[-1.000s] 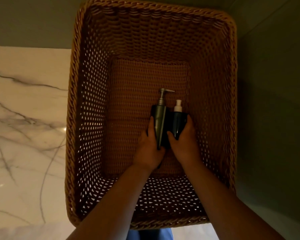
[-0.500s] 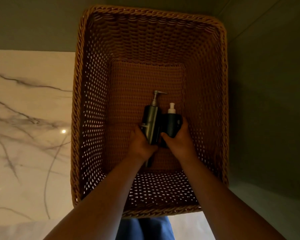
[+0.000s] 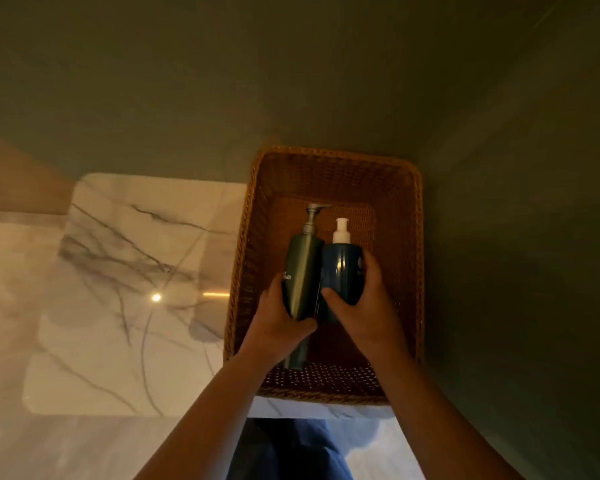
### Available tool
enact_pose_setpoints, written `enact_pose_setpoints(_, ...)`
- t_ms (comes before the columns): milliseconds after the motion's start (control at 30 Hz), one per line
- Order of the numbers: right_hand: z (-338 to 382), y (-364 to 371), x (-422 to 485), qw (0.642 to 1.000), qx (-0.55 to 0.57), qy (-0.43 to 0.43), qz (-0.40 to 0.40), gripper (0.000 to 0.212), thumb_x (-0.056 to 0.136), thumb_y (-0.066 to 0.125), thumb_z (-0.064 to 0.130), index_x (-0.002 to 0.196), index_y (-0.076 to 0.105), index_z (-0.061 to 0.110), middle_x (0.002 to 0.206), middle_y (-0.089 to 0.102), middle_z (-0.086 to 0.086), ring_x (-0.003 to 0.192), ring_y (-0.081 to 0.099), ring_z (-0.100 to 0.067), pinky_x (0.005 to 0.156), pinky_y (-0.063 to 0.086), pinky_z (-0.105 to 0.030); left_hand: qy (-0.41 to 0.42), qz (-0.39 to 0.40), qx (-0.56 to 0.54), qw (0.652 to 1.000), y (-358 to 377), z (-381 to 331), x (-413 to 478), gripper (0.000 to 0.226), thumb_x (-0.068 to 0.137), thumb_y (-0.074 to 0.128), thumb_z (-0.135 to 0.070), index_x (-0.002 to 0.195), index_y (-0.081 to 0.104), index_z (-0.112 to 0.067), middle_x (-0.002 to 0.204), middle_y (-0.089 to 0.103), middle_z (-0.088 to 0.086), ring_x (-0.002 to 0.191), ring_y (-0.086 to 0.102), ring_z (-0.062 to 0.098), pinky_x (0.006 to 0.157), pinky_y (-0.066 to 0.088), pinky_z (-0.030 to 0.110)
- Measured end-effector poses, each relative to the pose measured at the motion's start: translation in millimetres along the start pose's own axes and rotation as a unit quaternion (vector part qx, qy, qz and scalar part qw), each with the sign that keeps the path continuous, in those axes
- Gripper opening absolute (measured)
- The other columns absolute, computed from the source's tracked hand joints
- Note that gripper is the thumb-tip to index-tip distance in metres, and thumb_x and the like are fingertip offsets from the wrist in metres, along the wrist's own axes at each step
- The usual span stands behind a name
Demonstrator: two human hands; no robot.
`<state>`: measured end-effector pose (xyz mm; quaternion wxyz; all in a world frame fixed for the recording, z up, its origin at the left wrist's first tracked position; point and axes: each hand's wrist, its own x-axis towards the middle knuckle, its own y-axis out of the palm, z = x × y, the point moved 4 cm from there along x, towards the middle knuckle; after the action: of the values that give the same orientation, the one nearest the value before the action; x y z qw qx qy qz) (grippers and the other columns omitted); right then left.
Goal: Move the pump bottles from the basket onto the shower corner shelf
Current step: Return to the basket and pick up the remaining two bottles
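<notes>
Two pump bottles sit side by side inside the outline of the woven brown basket [image 3: 419, 271], their bodies touching and their pumps pointing toward its far wall. Both hands are closed round them, one bottle each. The left hand [image 3: 278, 327] grips the grey-green bottle [image 3: 302, 268] around its lower half, thumb across the front, and the bottle's base shows below the palm. This bottle has a metallic pump with the spout turned to the right, and part of a white printed word shows near the fingers. The right hand [image 3: 368, 313] grips the dark blue bottle [image 3: 343, 268], which is shorter and has a white pump, with fingers wrapped round its right side and the thumb on the front. Whether the bottles rest on the basket's bottom or hang above it cannot be told. The basket stands on the white veined marble floor [image 3: 125, 289], close against a dark green wall [image 3: 516, 237]. A small bright light reflection [image 3: 156, 297] shines on the marble left of the basket, and blue trousers [image 3: 284, 452] show between the forearms
</notes>
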<state>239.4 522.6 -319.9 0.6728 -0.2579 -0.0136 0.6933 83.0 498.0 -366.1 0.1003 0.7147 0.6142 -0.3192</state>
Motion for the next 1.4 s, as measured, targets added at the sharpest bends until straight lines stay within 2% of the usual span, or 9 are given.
enact_pose_setpoints(133,73.1,-8.1,-23.4,0.996,-0.038,-0.074,0.027,0.087,0.076,0.071,0.041,0.144,0.017,0.043,0.138,0.044,0.013,0.12,0.048,-0.003,0.091,0.048,-0.025,0.078,-0.023,-0.04,0.996,-31.6,-54.2,-49.6,0.077,0.06,0.069,-0.033,0.122,0.034,-0.059,0.105,0.058,-0.015,0.092,0.061,0.005,0.071,0.056,0.027)
enact_pose_setpoints(233,119.4,-17.2,-42.2,0.992,-0.046,-0.11,0.037,0.088,0.076,0.068,0.046,0.143,0.01,0.05,0.135,0.04,0.021,0.118,0.047,-0.002,0.089,0.048,-0.024,0.12,-0.044,-0.08,0.989,-51.6,-90.9,-86.8,0.076,0.063,0.068,-0.023,0.118,0.035,-0.062,0.101,0.06,-0.019,0.088,0.062,0.003,0.067,0.054,0.021)
enact_pose_setpoints(333,151.8,-26.8,-62.0,0.99,-0.018,-0.136,0.038,0.085,0.075,0.065,0.052,0.14,0.01,0.056,0.128,0.038,0.033,0.114,0.046,0.009,0.084,0.045,-0.01,0.139,-0.059,-0.135,0.979,-67.2,-110.1,-120.0,0.074,0.065,0.067,-0.018,0.126,0.039,-0.048,0.106,0.062,-0.005,0.09,0.063,0.006,0.069,0.053,0.021)
enact_pose_setpoints(433,174.3,-32.6,-83.1,0.986,-0.018,-0.159,0.041,0.085,0.075,0.066,0.053,0.138,0.009,0.06,0.122,0.03,0.046,0.109,0.039,0.027,0.075,0.041,0.001,0.165,-0.069,-0.154,0.972,-81.3,-124.2,-150.0,0.072,0.067,0.065,-0.017,0.126,0.039,-0.049,0.106,0.062,-0.008,0.094,0.063,0.005,0.07,0.05,0.018)
enact_pose_setpoints(633,195.9,-32.6,-124.7,0.989,0.012,-0.147,0.031,0.092,0.063,0.062,0.069,0.14,0.013,0.056,0.129,0.032,0.042,0.116,0.039,0.022,0.088,0.044,-0.017,0.226,-0.062,-0.139,0.962,-106.1,-147.3,-190.9,0.075,0.07,0.063,-0.012,0.123,0.037,-0.059,0.102,0.062,-0.02,0.095,0.062,0.004,0.071,0.05,0.016)
enact_pose_setpoints(800,204.3,-20.3,-154.4,0.991,0.038,-0.124,-0.016,0.09,0.065,0.064,0.065,0.139,0.013,0.058,0.128,0.034,0.043,0.115,0.04,0.022,0.086,0.045,-0.013,0.258,-0.02,-0.109,0.96,-126.0,-151.3,-214.0,0.08,0.071,0.064,-0.019,0.122,0.027,-0.069,0.111,0.053,-0.038,0.103,0.055,-0.008,0.074,0.046,0.008)
enact_pose_setpoints(967,204.3,4.8,-189.3,0.994,0.046,-0.075,-0.072,0.087,0.076,0.067,0.052,0.138,0.007,0.06,0.125,0.034,0.044,0.105,0.037,0.032,0.074,0.042,-0.008,0.252,0.051,-0.081,0.963,-148.6,-139.0,-232.1,0.085,0.07,0.064,-0.025,0.127,0.019,-0.07,0.109,0.048,-0.041,0.098,0.054,-0.01,0.068,0.05,0.01)
enact_pose_setpoints(1133,200.5,35.1,-230.5,0.987,0.077,-0.035,-0.14,0.093,0.063,0.063,0.063,0.138,0.008,0.06,0.115,0.037,0.051,0.104,0.041,0.03,0.074,0.045,-0.007,0.249,0.105,-0.032,0.962,-166.9,-124.6,-245.9,0.091,0.069,0.064,-0.03,0.136,0.012,-0.062,0.131,0.044,-0.019,0.106,0.055,-0.001,0.075,0.055,0.024)
enact_pose_setpoints(1400,182.6,41.6,-309.4,0.953,0.094,0.028,-0.286,0.091,0.066,0.062,0.058,0.141,0.011,0.05,0.112,0.046,0.031,0.097,0.047,0.027,0.062,0.043,0.001,0.269,0.225,0.02,0.936,-138.0,-120.2,-279.7,0.089,0.07,0.063,-0.028,0.136,0.013,-0.062,0.13,0.045,-0.017,0.11,0.055,0.004,0.086,0.053,0.037)
